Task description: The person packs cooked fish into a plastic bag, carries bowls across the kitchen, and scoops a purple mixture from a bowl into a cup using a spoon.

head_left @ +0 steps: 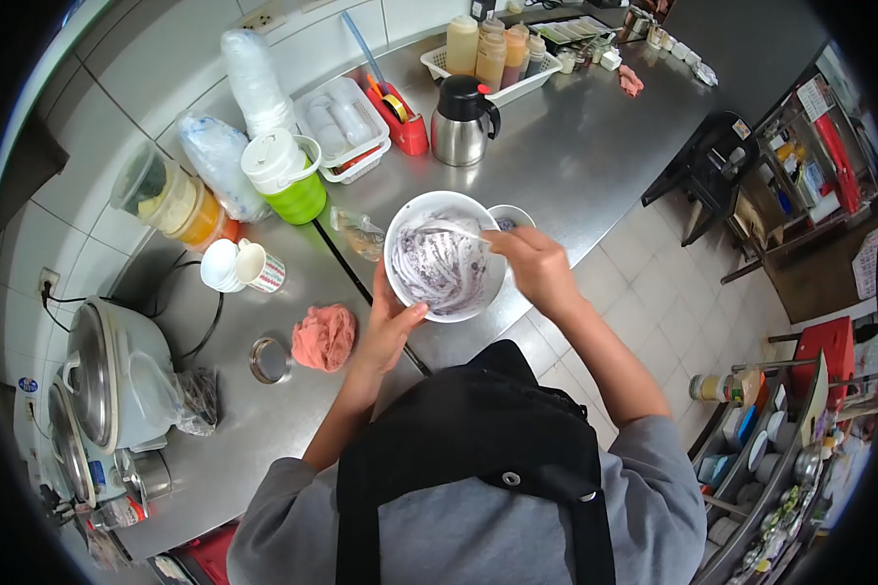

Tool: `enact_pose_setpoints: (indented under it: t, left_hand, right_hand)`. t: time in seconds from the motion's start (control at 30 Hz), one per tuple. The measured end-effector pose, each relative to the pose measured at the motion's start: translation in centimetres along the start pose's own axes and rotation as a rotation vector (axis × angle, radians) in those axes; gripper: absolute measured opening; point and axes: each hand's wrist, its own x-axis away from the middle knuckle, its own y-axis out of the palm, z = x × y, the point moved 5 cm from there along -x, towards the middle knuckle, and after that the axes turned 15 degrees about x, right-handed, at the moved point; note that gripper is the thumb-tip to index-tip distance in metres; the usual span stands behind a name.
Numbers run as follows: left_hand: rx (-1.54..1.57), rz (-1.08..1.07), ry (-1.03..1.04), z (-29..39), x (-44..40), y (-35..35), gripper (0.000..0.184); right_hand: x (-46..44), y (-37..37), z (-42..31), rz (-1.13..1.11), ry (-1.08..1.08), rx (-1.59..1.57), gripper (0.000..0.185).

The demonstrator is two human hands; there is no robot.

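A white bowl [394, 255] is tilted towards me, its inside coated with a streaky purple-and-white mixture [439, 271]. My left hand [390, 327] grips the near left side of it, thumb on the rim. Over the right rim, my right hand [538, 268] is closed round a thin, pale spoon [449, 228] that reaches into the mixture. Its exact shape is partly lost in the mixture. Behind my right hand stands a smaller white container [513, 214] with some purple in it. Just left of the bowl lies a small clear plastic bag [357, 232].
On the steel counter [380, 185] are a thermal jug [461, 122], a green cooler jug [285, 177], paper cups [260, 266], a pink cloth [324, 337] and a metal ring-shaped dish [269, 360]. Large cookers [117, 361] stand at left, sauce bottles [491, 57] at the back.
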Motion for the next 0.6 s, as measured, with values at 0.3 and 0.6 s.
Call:
enact_pose_setpoints:
  t: [0.3,0.6]
  left_hand:
    - [-0.134,-0.139,0.217,2.5,-0.3,0.3,0.1]
    - [-0.186,-0.102,0.284,3.1,-1.4,1.2,0.099]
  right_hand:
    - [0.5,-3.2,-0.9,-0.23,-0.427,0.195,0.035]
    - [3.0,-0.1,-1.3,-0.223,-0.069,0.06,0.019]
